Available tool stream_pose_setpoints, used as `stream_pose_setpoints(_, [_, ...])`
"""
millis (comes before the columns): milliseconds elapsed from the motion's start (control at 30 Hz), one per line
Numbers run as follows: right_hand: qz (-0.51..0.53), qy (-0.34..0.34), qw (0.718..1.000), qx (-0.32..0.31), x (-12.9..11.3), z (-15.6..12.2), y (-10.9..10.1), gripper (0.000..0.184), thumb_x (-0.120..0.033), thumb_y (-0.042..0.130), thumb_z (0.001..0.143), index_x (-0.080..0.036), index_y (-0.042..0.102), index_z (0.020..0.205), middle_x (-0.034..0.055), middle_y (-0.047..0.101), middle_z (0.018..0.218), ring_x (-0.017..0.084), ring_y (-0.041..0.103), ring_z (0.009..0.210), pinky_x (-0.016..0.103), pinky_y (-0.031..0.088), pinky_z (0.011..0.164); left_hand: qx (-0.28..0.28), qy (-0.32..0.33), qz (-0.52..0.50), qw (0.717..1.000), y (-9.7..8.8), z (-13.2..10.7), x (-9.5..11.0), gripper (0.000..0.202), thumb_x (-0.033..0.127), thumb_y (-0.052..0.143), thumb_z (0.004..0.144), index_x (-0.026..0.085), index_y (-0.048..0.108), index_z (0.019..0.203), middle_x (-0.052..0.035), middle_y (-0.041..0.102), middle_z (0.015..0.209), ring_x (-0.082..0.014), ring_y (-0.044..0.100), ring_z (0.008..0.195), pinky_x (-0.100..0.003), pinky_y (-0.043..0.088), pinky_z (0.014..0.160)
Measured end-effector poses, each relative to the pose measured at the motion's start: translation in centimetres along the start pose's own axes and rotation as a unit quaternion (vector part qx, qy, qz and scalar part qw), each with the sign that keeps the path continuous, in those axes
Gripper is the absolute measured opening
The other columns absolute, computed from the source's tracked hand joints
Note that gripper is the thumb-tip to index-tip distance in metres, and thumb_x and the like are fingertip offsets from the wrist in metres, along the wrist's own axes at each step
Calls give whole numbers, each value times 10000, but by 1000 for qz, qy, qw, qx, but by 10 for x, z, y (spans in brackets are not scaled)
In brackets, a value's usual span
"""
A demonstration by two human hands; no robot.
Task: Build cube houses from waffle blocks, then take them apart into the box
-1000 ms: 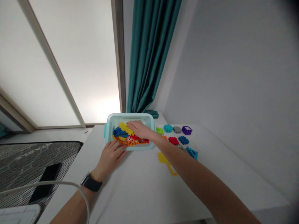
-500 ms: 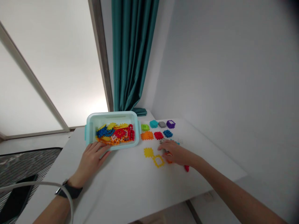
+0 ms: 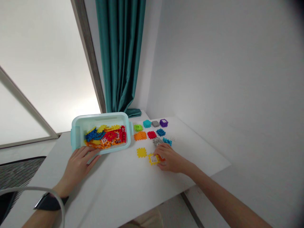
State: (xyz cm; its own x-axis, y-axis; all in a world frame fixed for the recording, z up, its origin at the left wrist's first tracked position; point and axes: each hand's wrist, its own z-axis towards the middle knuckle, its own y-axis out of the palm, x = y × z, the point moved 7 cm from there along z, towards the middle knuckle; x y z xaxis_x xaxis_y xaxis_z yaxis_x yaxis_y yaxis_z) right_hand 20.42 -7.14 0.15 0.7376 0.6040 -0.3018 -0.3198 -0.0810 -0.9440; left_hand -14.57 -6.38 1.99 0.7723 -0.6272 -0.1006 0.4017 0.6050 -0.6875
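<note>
My right hand (image 3: 169, 159) reaches low over the white table, its finger and thumb closed at the right edge of a yellow notched tile (image 3: 154, 159) with a white printed label. An orange piece (image 3: 161, 158) shows between the fingers, partly covered by them. Just left lies a plain yellow notched tile (image 3: 142, 152). Beyond the fingers sit grey notched pieces (image 3: 157, 141) and a blue piece (image 3: 167, 141). My left hand (image 3: 79, 163) rests on the near rim of a pale aqua plastic bin (image 3: 99, 116), fingers stretched over the edge and thumb apart.
Yellow, blue, red and orange pieces (image 3: 110, 136) fill the bin. Coloured stacks, including orange (image 3: 140, 135), red (image 3: 152, 135) and purple (image 3: 163, 123), stand in rows right of it. A green curtain (image 3: 120, 63) hangs behind; a white cable (image 3: 40, 189) crosses my left wrist.
The view has turned rightward. My right hand has closed on the labelled yellow tile, which has shifted and turned slightly. A red piece near my right wrist is now hidden. My left hand stays on the bin.
</note>
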Motion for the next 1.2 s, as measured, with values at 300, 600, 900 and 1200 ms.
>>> stream_pose_setpoints(300, [-64,125,990,16,37,-42,4,300,-293,630,846,-230,639,1139,125,661,1173,312,547,1125,490,408,1004,9,-2,-8,1000,1,-2,-2,195,345,558,963,224,690,1038,-70,691,887,-248,648,801,-375,483,714])
stream_pose_setpoints(600, [-51,121,991,28,17,-24,23,259,-214,638,820,-199,616,1077,125,653,1176,304,560,1097,476,442,961,2,-6,-7,1000,1,-2,-3,190,349,562,960,235,688,1044,-60,697,878,-238,651,799,-370,491,718])
stream_pose_setpoints(900, [152,130,976,92,9,-8,16,248,-322,663,801,-224,628,1025,71,670,998,243,598,908,413,496,850,0,-16,-16,1000,0,-1,-1,191,333,561,966,225,700,1041,-63,704,881,-232,655,815,-351,481,716])
stream_pose_setpoints(1200, [300,77,945,102,-32,61,-8,206,-401,577,881,-233,589,999,30,641,935,186,571,793,321,480,733,-16,-29,-18,999,2,-1,0,194,326,555,974,214,698,1042,-72,705,903,-228,642,854,-349,473,745])
